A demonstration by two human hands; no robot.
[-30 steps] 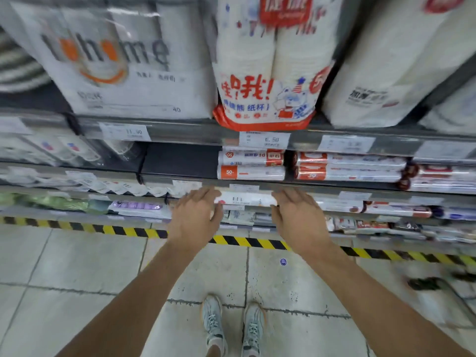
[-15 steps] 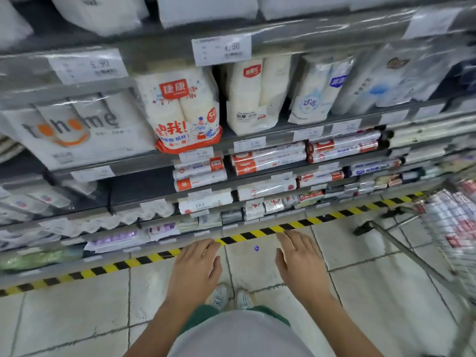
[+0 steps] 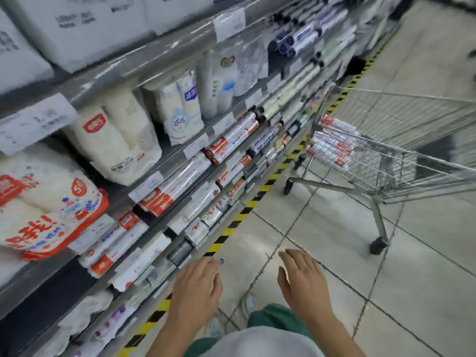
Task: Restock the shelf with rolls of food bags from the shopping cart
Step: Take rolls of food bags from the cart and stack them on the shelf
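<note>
Left grip [image 3: 195,287] and right grip [image 3: 304,282] spread empty, we may fumble slick red-white plastic rolls [image 3: 332,148] from the silver wire cart [image 3: 401,117] beyond.

Grey tiled floor [image 3: 425,266] — yellow-black tape [image 3: 231,224]

A: Anything legible here?
B: A "50" on the orange label of a roll [image 3: 108,258]; big red Chinese characters on the cup pack [image 3: 46,202].
A: The price tags [image 3: 36,122]?
B: Blurred, all of them unreadable.
</note>
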